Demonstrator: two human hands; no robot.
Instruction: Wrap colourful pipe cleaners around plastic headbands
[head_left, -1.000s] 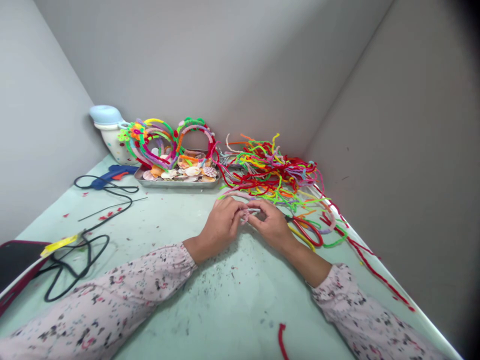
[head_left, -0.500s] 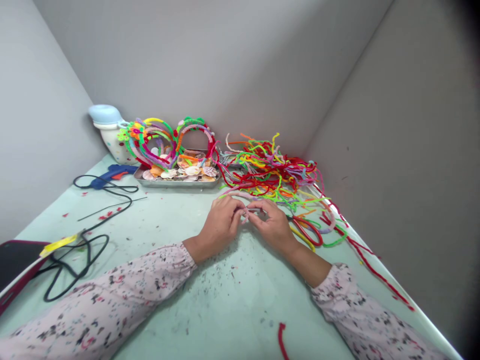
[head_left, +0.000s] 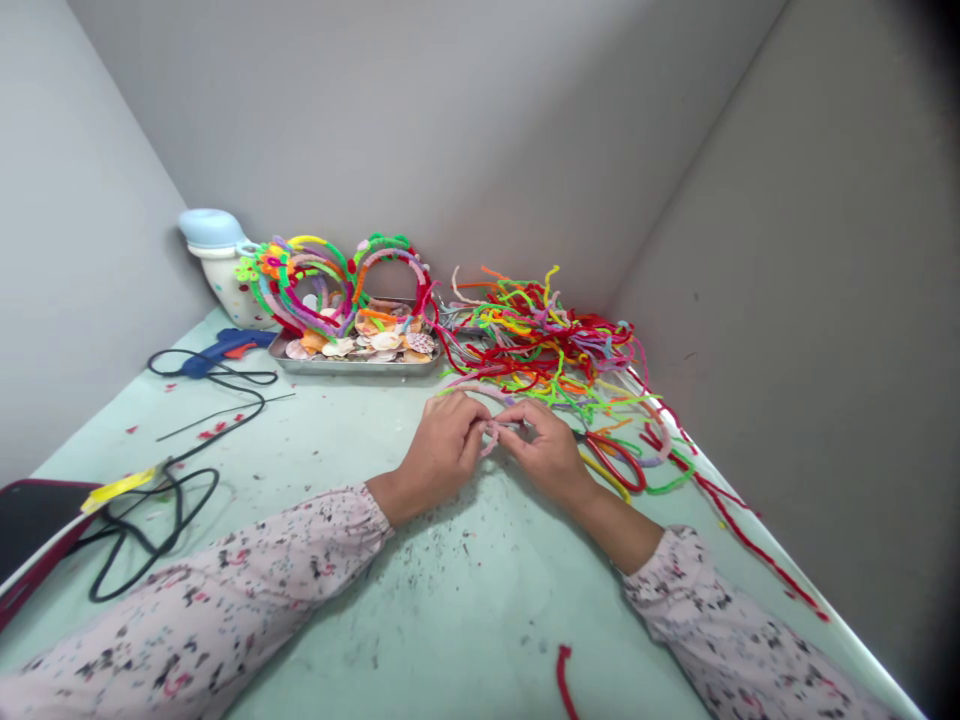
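Note:
Between the fingertips of both hands is a pale pink pipe cleaner (head_left: 491, 436), bent into a small loop. My left hand (head_left: 444, 445) pinches it from the left with thumb and forefinger. From the right, my right hand (head_left: 549, 448) pinches the same piece, its thumb and fingers close to the left fingertips. Part of the pink piece is hidden behind the fingers. Just beyond the hands lies a tangled pile of colourful pipe cleaners (head_left: 555, 345). Red-handled scissors (head_left: 622, 465) rest on the table right of my right hand.
A metal tray (head_left: 352, 367) of seashells stands at the back, with fuzzy headbands (head_left: 390, 260) leaning over it. Left are a blue glue gun (head_left: 225, 350), a black cord (head_left: 180, 530) and a white bottle (head_left: 225, 275). A red pipe cleaner (head_left: 564, 680) lies in front. Grey walls enclose the table.
The pink loop between my fingertips now shows a little more fully and hangs slightly lower. Both hands stay in nearly the same place.

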